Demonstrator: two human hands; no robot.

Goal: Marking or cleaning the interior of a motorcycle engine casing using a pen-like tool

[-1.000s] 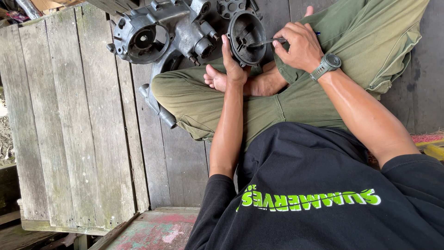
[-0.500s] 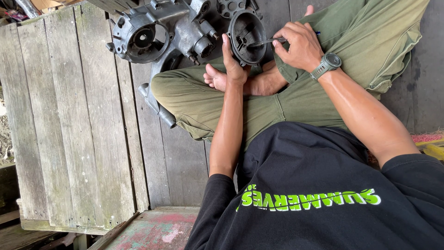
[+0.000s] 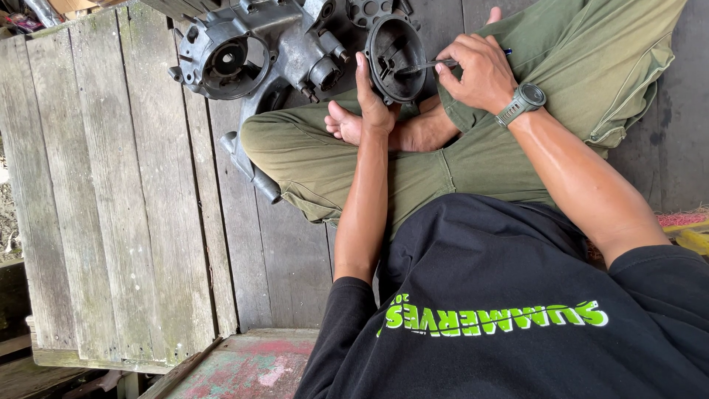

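Observation:
I sit cross-legged in olive trousers on a plank floor. My left hand [image 3: 373,96] grips the rim of a round dark metal cover [image 3: 399,55] and holds it upright above my bare foot. My right hand [image 3: 480,74], with a grey watch on the wrist, pinches a thin metal tool [image 3: 422,66]. The tool's tip reaches into the hollow of the cover. The far side of the cover is hidden.
A grey cast engine casing [image 3: 251,52] lies on the floor just left of my knee. A perforated round part [image 3: 373,9] sits at the top edge. Weathered pale planks [image 3: 111,185] fill the left, and a worn painted board [image 3: 244,366] lies at the bottom.

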